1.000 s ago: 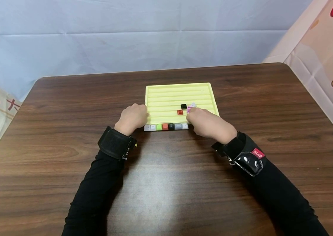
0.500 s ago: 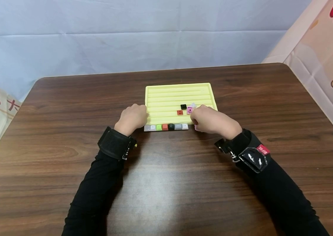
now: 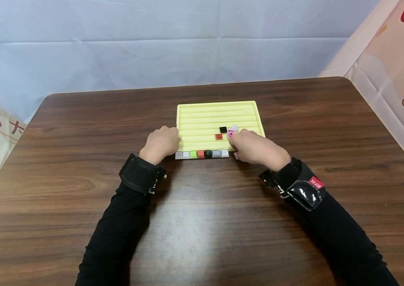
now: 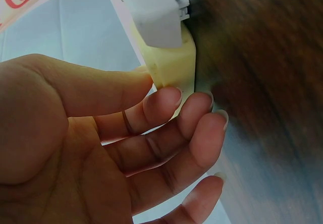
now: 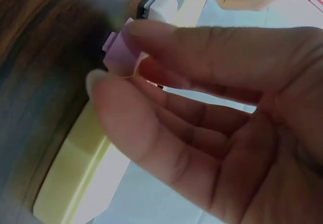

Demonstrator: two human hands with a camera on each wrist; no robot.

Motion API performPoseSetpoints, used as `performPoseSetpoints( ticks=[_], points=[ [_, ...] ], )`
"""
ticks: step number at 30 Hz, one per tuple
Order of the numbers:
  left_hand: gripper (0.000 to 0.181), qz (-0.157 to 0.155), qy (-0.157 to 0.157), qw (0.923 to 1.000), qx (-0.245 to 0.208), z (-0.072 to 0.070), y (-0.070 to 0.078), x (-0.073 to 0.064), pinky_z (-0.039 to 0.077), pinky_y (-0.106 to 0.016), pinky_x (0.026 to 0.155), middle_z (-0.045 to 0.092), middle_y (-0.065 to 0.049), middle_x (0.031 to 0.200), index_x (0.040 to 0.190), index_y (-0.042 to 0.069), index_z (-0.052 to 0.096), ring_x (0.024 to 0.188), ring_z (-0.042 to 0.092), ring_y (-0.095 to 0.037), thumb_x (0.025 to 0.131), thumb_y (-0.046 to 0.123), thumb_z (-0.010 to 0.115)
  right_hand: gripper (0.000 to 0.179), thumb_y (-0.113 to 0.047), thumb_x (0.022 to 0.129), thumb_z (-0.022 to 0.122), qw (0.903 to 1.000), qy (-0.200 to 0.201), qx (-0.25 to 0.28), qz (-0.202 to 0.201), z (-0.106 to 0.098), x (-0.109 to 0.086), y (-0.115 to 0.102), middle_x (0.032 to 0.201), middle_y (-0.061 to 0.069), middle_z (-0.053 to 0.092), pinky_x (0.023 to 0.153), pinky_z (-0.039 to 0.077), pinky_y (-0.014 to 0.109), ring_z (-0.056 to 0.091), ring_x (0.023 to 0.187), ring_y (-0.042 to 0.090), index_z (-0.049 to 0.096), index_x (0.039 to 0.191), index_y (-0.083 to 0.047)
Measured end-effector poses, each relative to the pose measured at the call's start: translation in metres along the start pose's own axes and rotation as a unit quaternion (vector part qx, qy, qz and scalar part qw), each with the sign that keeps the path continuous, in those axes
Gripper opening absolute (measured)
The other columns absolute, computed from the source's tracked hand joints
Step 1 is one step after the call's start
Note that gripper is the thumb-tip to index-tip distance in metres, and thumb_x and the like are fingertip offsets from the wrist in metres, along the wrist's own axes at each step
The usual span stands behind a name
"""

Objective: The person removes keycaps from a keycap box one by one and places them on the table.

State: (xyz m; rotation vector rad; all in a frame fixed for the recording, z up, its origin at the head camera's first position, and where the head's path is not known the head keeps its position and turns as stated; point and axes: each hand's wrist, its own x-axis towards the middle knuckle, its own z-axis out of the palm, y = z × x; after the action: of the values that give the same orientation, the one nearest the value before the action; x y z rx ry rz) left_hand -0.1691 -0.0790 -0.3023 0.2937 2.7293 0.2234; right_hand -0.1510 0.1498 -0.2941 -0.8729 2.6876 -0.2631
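A pale yellow ridged tray [image 3: 205,113] lies on the table, and my left hand [image 3: 160,142] pinches its left edge near the front corner. In the left wrist view, thumb and index finger meet at the tray's yellow side, just below a white keycap [image 4: 156,19]. My right hand [image 3: 259,147] holds a purple keycap [image 5: 120,52] between thumb and fingers at the tray's front edge. That keycap sits just right of a row of keycaps [image 3: 200,154] along the front edge, in grey, white, green, red and black. How firmly it sits on the edge is hidden by the fingers.
Loose on the tray, left of my right hand, are a black keycap [image 3: 223,130], a red keycap [image 3: 218,136], a pink keycap [image 3: 230,134] and a whitish keycap [image 3: 235,128]. Brown wooden table [image 3: 91,222] surrounds the tray; a pale cloth [image 3: 152,43] hangs behind.
My right hand moved slightly right along the tray's front edge, then a little back left with the purple keycap. The left hand stays at the tray's left edge.
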Motion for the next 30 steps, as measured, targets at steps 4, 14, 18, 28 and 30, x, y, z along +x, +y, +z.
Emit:
performPoseSetpoints(
  ticks=[4,14,18,28,30],
  points=[
    [0.023,-0.001,0.0,1.0,0.0,0.0,0.0002,0.0002,0.031,-0.032,0.056,0.041,-0.008,0.067,0.09,0.003,0.058,0.059,0.04,-0.022,0.097,0.019,0.043,0.024,0.009,0.081,0.057,0.9999,0.01,0.002,-0.004,0.0006,-0.0009,-0.0009,0.059,0.002,0.044,0.053,0.033,0.027,0.039,0.057,0.016,0.048,0.064,-0.006],
    [0.024,0.003,0.001,1.0,0.0,-0.0002,-0.0002,0.0001,0.031,-0.032,0.056,0.039,-0.007,0.065,0.087,0.003,0.058,0.058,0.039,-0.021,0.097,0.019,0.043,0.027,0.012,0.081,0.052,0.9993,0.033,0.007,-0.014,0.0043,0.0014,-0.0025,0.058,0.002,0.041,0.053,0.03,0.025,0.037,0.056,0.016,0.046,0.063,-0.007],
    [0.023,0.001,0.0,1.0,-0.001,-0.0005,-0.0001,0.0,0.031,-0.032,0.056,0.041,-0.007,0.066,0.09,0.003,0.058,0.058,0.04,-0.021,0.098,0.019,0.043,0.028,0.014,0.08,0.053,0.9988,0.038,0.004,-0.029,0.0052,0.0021,-0.0038,0.059,0.002,0.041,0.053,0.031,0.025,0.037,0.057,0.016,0.046,0.062,-0.007],
    [0.023,0.001,0.0,1.0,-0.001,-0.0004,0.0007,0.0013,0.031,-0.032,0.057,0.041,-0.008,0.067,0.093,0.002,0.058,0.059,0.04,-0.021,0.098,0.019,0.043,0.021,0.008,0.084,0.054,0.9995,0.023,0.018,-0.011,-0.0009,0.0004,-0.0016,0.061,0.002,0.036,0.054,0.028,0.026,0.034,0.058,0.016,0.048,0.068,-0.004],
    [0.023,0.002,0.001,1.0,-0.001,-0.0002,0.0007,0.0015,0.031,-0.032,0.057,0.042,-0.008,0.067,0.093,0.002,0.058,0.059,0.04,-0.022,0.098,0.019,0.043,0.02,0.007,0.085,0.053,0.9994,0.024,0.023,-0.008,-0.0029,-0.0004,0.0006,0.062,0.002,0.033,0.055,0.027,0.028,0.032,0.059,0.016,0.047,0.07,-0.005]
  ],
)
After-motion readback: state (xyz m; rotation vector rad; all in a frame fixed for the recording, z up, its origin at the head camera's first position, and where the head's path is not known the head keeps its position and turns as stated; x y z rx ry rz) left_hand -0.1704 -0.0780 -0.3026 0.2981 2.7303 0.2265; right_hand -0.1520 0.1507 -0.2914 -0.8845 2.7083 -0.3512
